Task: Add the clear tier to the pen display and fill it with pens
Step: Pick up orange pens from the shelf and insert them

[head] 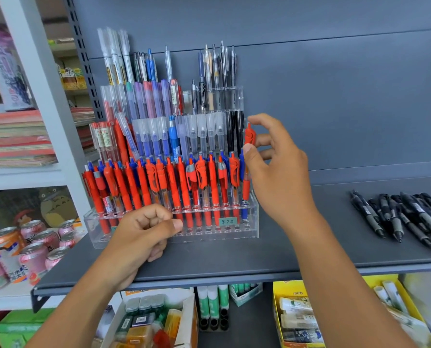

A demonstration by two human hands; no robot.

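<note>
A stepped clear acrylic pen display point(230, 99) stands on a dark shelf point(234, 254). Its front clear tier point(253, 222) holds a row of red pens point(171, 187), with a row of empty holes along its front edge. My right hand point(274, 167) pinches the top of a red pen point(247, 159) that stands at the tier's right end, its lower part down in a hole. My left hand point(139, 237) rests curled against the tier's front left, thumb on the acrylic, holding nothing.
Several black pens point(405, 217) lie loose on the shelf at the right. Drink cans point(28, 247) and stacked notebooks point(16, 136) fill the white rack at the left. Boxes of stationery point(297, 317) sit below the shelf.
</note>
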